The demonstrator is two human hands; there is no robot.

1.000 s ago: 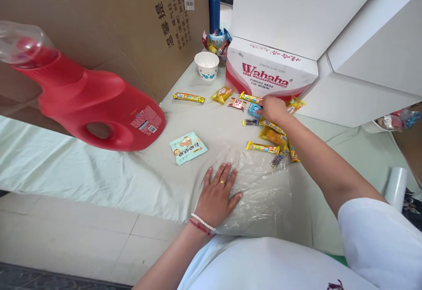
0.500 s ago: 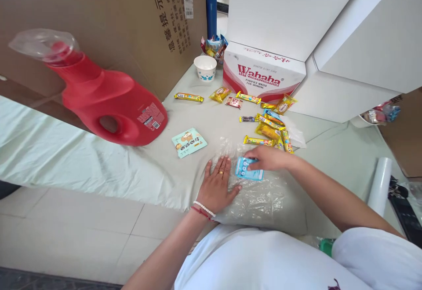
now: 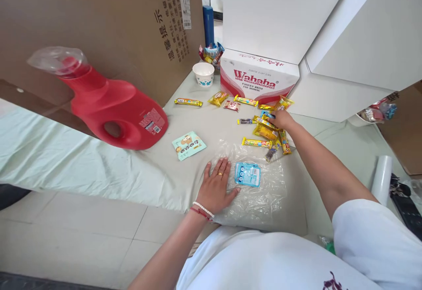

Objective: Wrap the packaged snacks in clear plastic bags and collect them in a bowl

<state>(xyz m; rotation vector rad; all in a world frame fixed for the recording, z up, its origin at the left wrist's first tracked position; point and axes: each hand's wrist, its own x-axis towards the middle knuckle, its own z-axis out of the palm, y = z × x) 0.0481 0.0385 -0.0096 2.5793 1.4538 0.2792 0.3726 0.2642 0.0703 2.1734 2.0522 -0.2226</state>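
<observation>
My left hand (image 3: 216, 187) lies flat, fingers spread, on the left edge of a clear plastic bag (image 3: 260, 193) spread on the pale cloth. A small blue snack packet (image 3: 247, 174) rests on the bag, just right of my left thumb. My right hand (image 3: 281, 119) reaches out to a heap of yellow and blue snack packets (image 3: 267, 128); its fingers curl onto the packets at the heap's far side, and I cannot make out whether they grip one.
A red detergent jug (image 3: 112, 107) lies at left by a big cardboard box (image 3: 99, 30). A teal packet (image 3: 188, 145), a paper cup (image 3: 203, 73), a Wahaha carton (image 3: 259, 78), white boxes (image 3: 329, 39) and a white roll (image 3: 381, 178) surround the cloth.
My right hand carried the blue packet from the heap to the plastic bag, let it go there, and has gone back to the heap. My left hand stayed on the bag.
</observation>
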